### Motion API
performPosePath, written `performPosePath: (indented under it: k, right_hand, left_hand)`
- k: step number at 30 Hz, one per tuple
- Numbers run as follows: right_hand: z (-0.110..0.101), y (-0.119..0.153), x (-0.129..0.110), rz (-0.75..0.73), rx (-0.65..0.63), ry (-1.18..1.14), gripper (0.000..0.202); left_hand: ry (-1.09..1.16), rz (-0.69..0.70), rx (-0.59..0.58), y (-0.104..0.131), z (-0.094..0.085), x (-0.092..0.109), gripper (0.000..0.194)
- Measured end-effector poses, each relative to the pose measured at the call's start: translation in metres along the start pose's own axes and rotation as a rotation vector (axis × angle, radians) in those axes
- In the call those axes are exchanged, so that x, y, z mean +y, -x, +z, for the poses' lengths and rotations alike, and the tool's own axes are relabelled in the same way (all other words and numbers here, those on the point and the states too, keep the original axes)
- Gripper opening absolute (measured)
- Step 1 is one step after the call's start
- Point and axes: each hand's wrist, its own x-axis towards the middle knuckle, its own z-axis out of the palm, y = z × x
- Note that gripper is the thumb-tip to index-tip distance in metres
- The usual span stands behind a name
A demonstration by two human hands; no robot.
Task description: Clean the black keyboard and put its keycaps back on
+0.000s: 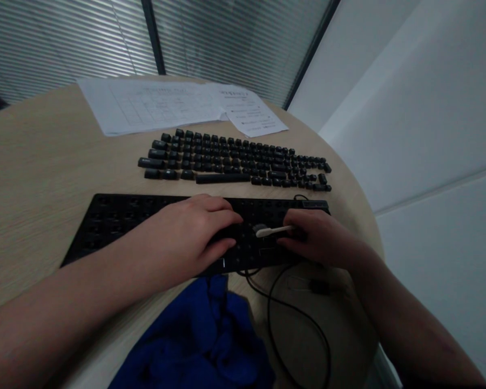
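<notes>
A black keyboard base (pixel 117 216) with its keycaps off lies across the table. My left hand (pixel 202 229) rests on its middle, thumb and fingers apart, with nothing visible between them. At the right part of the base, my right hand (pixel 314 235) is closed around the handle of a small white brush (pixel 269 231). The brush's head, dark on top, touches or hovers just over the base; which one cannot be told. Behind the base, loose black keycaps (pixel 222 178) are laid out in keyboard-like rows.
Printed papers (pixel 157 105) lie at the back of the round wooden table (pixel 36 156). In front of the base are a blue cloth (pixel 198 340), a looping black cable (pixel 308 315) and a small wire-and-black tool (pixel 319 286).
</notes>
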Motion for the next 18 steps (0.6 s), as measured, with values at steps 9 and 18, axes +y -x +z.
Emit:
performPosePath:
  k: [9, 18]
  right_hand:
    - [0.0056, 0.003, 0.0022, -0.067, 0.078, 0.04, 0.009]
    - [0.0004, 0.0011, 0.0015, -0.066, 0.038, 0.012, 0.016]
  left_hand:
    - [0.016, -0.008, 0.005, -0.0001, -0.0017, -0.0005, 0.031]
    - [0.0, -0.011, -0.013, -0.0007, -0.0028, 0.0001, 0.033]
